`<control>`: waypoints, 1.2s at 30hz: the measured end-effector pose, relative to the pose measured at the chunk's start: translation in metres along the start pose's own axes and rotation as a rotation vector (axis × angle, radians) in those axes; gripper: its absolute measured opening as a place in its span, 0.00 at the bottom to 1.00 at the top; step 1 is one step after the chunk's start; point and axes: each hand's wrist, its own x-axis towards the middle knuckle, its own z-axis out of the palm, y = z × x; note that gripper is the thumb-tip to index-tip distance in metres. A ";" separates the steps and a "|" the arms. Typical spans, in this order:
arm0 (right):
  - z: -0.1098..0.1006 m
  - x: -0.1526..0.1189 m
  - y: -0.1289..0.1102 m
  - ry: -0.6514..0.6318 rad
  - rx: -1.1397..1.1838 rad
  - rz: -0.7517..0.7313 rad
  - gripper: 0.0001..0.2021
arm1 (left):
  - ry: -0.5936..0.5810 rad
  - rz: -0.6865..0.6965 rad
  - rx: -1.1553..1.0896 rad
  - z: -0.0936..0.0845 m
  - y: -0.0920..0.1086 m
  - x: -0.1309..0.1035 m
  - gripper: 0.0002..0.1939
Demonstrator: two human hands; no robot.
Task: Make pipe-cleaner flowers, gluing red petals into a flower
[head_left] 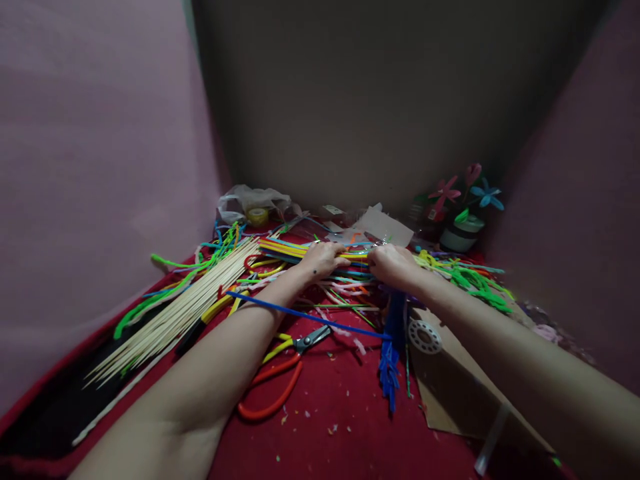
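A bundle of yellow, red and blue strips (281, 249) lies crosswise at the back of the red cloth. My left hand (324, 259) rests on the bundle, its fingers bent around it. At the bundle's right part, my right hand (391, 263) is closed, fingers curled in. Below my right hand hangs a bunch of blue fuzzy stems (393, 353), and one long blue stem (300, 312) stretches left from it across my left forearm. Scissors with red and yellow handles (300, 345) lie nearer, between my forearms.
Wooden skewers (185, 303) lie at the left beside green stems (135, 319). A white spool (425, 336) and cardboard (450, 380) are at the right. Behind stand a pot (463, 235) with fuzzy flowers, a plastic bag (255, 197) and yellow tape (258, 217).
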 end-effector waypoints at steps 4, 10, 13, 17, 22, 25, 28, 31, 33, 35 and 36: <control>-0.007 -0.004 0.001 -0.005 -0.066 0.007 0.13 | -0.029 0.033 0.040 -0.004 0.003 -0.002 0.16; -0.030 -0.024 0.028 0.000 -0.179 0.098 0.13 | -0.035 0.052 0.051 -0.004 0.000 -0.004 0.15; -0.049 -0.041 0.062 0.022 -0.225 0.240 0.12 | -0.030 0.049 0.040 -0.001 -0.004 -0.002 0.15; -0.081 -0.072 0.110 0.106 -0.239 0.601 0.11 | -0.026 0.032 0.013 0.002 -0.006 0.001 0.15; -0.085 -0.109 0.105 0.697 0.229 0.746 0.09 | -0.025 0.020 -0.051 0.001 -0.006 0.001 0.16; -0.054 -0.114 0.056 0.462 0.867 0.343 0.05 | -0.021 0.017 -0.104 -0.001 -0.006 0.000 0.18; -0.018 -0.111 0.001 0.265 0.725 -0.052 0.05 | -0.028 0.004 -0.170 -0.002 -0.005 -0.003 0.20; 0.007 -0.111 -0.032 0.184 0.557 -0.266 0.05 | -0.030 -0.014 -0.244 -0.002 -0.005 -0.005 0.22; 0.019 -0.111 -0.040 0.179 0.498 -0.328 0.05 | -0.018 -0.021 -0.296 -0.004 -0.005 -0.004 0.23; 0.027 -0.110 -0.041 0.207 0.497 -0.371 0.06 | 0.005 -0.023 -0.348 -0.007 -0.006 -0.002 0.24; 0.031 -0.110 -0.041 0.230 0.524 -0.381 0.06 | 0.023 -0.023 -0.372 -0.009 -0.006 -0.001 0.23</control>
